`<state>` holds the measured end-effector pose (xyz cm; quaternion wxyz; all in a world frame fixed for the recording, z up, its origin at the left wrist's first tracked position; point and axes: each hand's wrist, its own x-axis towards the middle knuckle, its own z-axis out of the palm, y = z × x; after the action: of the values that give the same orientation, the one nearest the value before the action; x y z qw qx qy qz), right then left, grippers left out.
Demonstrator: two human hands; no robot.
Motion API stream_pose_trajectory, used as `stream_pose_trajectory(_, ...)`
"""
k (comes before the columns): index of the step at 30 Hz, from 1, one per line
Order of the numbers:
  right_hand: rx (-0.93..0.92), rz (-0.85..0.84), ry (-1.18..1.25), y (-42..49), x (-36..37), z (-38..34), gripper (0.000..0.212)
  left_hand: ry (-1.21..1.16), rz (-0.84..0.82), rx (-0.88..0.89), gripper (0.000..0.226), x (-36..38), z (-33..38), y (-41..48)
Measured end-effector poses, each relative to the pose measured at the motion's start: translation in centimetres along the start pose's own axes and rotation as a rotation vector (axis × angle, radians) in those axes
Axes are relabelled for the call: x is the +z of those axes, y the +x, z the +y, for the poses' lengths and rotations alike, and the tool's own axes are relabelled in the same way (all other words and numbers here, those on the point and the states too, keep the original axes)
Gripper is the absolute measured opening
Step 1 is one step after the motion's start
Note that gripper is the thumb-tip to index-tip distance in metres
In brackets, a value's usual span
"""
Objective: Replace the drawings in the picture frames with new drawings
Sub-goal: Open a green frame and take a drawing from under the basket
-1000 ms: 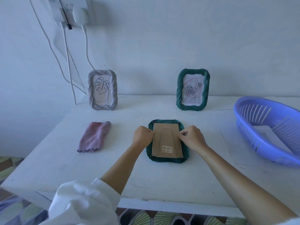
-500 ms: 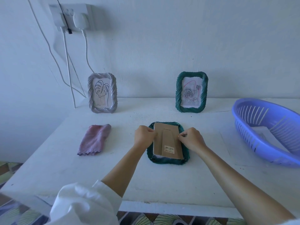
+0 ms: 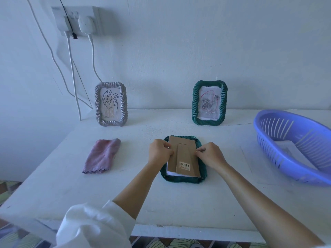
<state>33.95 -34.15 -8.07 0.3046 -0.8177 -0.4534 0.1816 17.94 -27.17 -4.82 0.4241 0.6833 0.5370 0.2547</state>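
A pink cloth (image 3: 102, 155) is lying at the left of the worktop (image 3: 53, 190), with a silver frame (image 3: 97, 104) standing behind it, showing a leaf drawing (image 3: 110, 106). In the middle, your left hand (image 3: 160, 152) and right hand (image 3: 210, 154) are pinching, fingers curled, the left and right edges of the cardboard backing (image 3: 184, 158), which is sitting askew on the face-down green frame (image 3: 182, 179), a white sheet (image 3: 169, 173) peeking out at its near left corner. Farther right, a second green frame (image 3: 195, 104) is standing by the wall holding a rose drawing (image 3: 208, 104), and a blue basket (image 3: 274, 151) is resting at the worktop's right end.
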Motion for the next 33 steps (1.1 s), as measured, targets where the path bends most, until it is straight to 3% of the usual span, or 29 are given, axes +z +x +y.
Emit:
stream_pose_trajectory(8,0.019,-0.016,0.024,-0.1,-0.4,-0.2,0.027,-0.289,-0.117,-0.158,0.031,-0.8,0.1,0.3)
stream_pose_trajectory(13,0.024,-0.025,0.095,-0.5,-0.9,-0.4,0.024,-0.384,-0.095,-0.148,0.033,-2.2,0.3,1.0)
stream_pose_trajectory(21,0.012,-0.128,0.036,-0.3,-0.7,-0.3,0.04,-0.451,-0.021,-0.228,0.034,-8.8,-3.5,2.8)
stream_pose_trajectory(29,0.035,-0.135,0.015,-0.4,-0.7,-0.9,0.047,-0.182,-0.019,-0.219,0.024,-10.4,-8.3,3.5)
stream_pose_trajectory(33,0.052,-0.121,0.032,-0.4,-0.6,-0.8,0.047,0.158,0.059,-0.091,0.023,-10.0,-7.6,2.8)
